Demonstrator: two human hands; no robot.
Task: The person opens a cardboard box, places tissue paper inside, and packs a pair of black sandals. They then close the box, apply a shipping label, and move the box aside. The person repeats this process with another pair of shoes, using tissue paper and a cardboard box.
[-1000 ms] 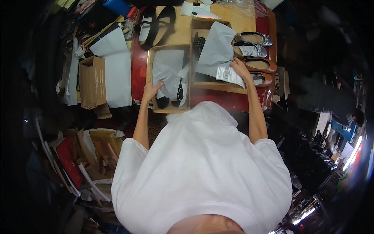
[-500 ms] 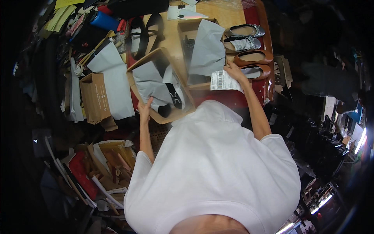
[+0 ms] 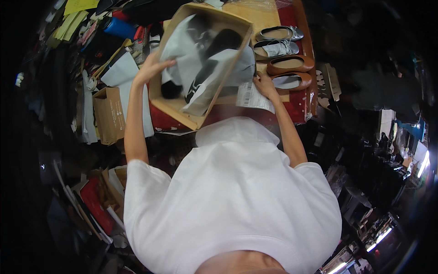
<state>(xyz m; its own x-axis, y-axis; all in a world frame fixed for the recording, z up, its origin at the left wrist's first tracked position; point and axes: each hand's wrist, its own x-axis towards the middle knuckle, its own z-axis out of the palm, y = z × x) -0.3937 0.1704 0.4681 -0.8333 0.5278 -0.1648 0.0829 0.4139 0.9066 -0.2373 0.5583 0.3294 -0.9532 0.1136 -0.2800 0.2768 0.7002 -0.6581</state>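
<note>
The fingers of the left hand (image 3: 153,69) are squeezing the left side of a brown shoe box (image 3: 175,114), with the thumb poking in over the rim. The fingers of the right hand (image 3: 266,86) are bending over the top right corner of a white label (image 3: 251,97) and look to be pinching it, though some fingertips are hiding. Inside the shoe box, black shoes (image 3: 198,84) are lying among sheets of pale paper (image 3: 180,64). The shoe box is tipping and looking bigger and blurry: half a second ago it was sitting lower, by the front edge of the table (image 3: 255,13), and now it is rising over the middle. So the left hand is now carrying it, and the shoes might be sliding if it leans more. It is covering most of a second box, whose gray paper (image 3: 245,64) is peeking out beside it. Along the table's right edge, silver flats (image 3: 276,49) are sitting nearer the back corner and brown flats (image 3: 290,65) are sitting closer to the front. Past the left edge, a small brown carton (image 3: 108,116) is standing beside white sheets.
</note>
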